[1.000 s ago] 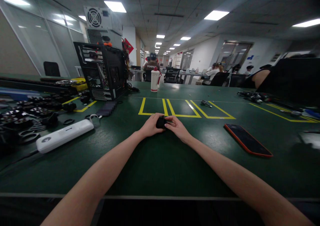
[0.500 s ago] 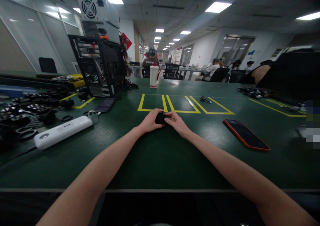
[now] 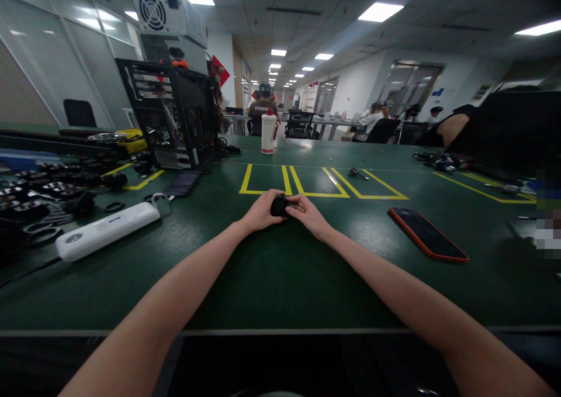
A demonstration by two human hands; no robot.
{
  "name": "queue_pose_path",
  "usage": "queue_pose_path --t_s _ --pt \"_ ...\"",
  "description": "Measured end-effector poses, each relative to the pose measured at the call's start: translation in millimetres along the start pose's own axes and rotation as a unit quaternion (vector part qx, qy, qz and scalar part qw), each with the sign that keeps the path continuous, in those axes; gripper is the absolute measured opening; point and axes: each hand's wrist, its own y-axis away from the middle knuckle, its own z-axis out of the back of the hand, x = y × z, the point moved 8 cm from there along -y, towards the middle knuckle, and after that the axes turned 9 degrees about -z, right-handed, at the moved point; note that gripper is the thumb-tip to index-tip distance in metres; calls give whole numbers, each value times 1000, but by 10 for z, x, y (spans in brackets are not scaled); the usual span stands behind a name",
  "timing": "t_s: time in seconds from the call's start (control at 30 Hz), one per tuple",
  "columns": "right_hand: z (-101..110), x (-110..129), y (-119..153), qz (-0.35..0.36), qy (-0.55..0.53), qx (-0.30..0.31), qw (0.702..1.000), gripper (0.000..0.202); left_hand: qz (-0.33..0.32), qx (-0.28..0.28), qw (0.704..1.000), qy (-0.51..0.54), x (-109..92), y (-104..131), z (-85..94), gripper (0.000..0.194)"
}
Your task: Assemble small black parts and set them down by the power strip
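A small black object (image 3: 277, 206) is between my two hands, just in front of the yellow tape outlines (image 3: 307, 195) on the green table (image 3: 280, 280). My left hand (image 3: 262, 211) is wrapped round its left side, thumb below and fingers above. With thumb and fingers pinched together, my right hand (image 3: 305, 213) touches its right side and grips something small that I cannot make out. Farther back, a small dark metal part (image 3: 358, 173) lies within the right-hand outline.
At right lies an orange-edged phone (image 3: 427, 233). A white power strip (image 3: 109, 230), black rings (image 3: 44, 234) and a computer case (image 3: 175, 113) occupy the left. A white bottle (image 3: 267, 134) stands behind the outlines. People sit in the background.
The whole view has shifted slightly. Both hands stay together at the black object, with almost the same grip; nothing has been let go.
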Motion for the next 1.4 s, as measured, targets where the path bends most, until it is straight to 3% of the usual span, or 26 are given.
queue_pose_path --t_s 0.13,0.33,0.57,0.77,0.97,1.17,1.4 --pt "35 -18 -11 -12 20 -19 1000 30 0 -1 1000 0 6 -1 -4 60" --pt "-8 -7 9 -13 5 9 1000 36 -8 2 1000 3 -11 0 4 60" --pt "8 -16 -5 -3 -2 -5 1000 24 2 -1 1000 3 -1 -3 2 61" --pt "36 -44 -22 -24 9 -13 1000 35 3 -3 1000 7 12 0 -3 60" --pt "-14 19 19 -3 -7 12 1000 36 -2 -1 1000 9 -9 -3 11 60" --pt "17 -7 5 -10 -8 -6 1000 27 2 -1 1000 2 -5 -1 10 60" --pt "20 -27 -4 -14 -13 5 1000 38 -5 -2 1000 -2 -14 -7 7 59"
